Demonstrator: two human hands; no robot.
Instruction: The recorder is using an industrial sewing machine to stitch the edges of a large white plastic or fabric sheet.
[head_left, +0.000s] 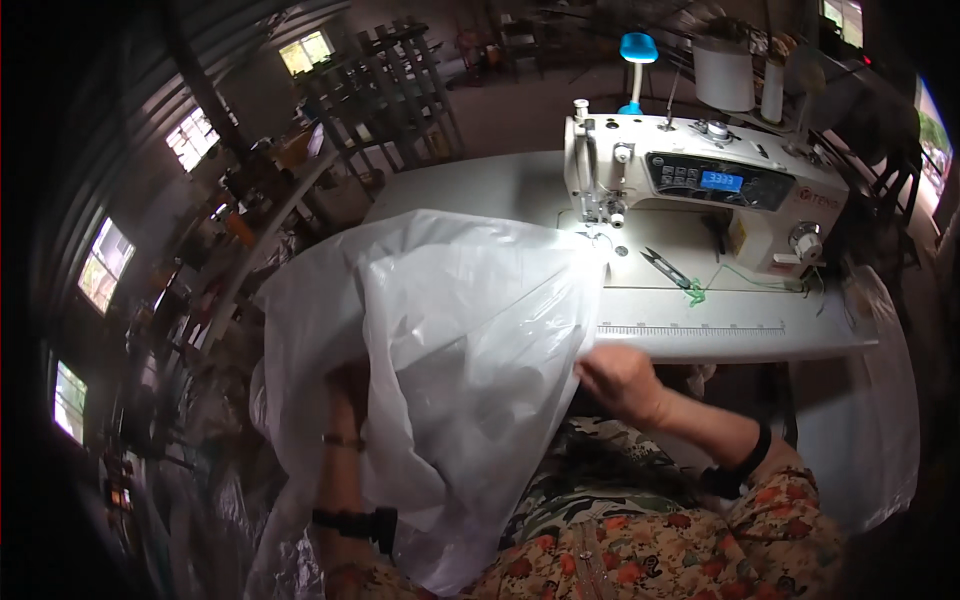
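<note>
A large sheet of translucent white plastic (470,330) drapes over the near left of the sewing table (480,185) and down into my lap. Its right corner lies by the needle of a white sewing machine (625,135), under a bright light. My right hand (618,380) is closed at the sheet's right edge, just off the table's front edge, with the fingers pinched on the plastic. My left forearm (342,465) reaches up beneath a fold of the sheet. The plastic covers the left hand, so its fingers do not show.
Thread snips (667,268) and a tangle of green thread (696,292) lie right of the needle. A printed ruler (690,329) runs along the front edge. A blue lamp (638,48) and a white thread cone (724,78) stand behind. More clear plastic (880,400) hangs at the right.
</note>
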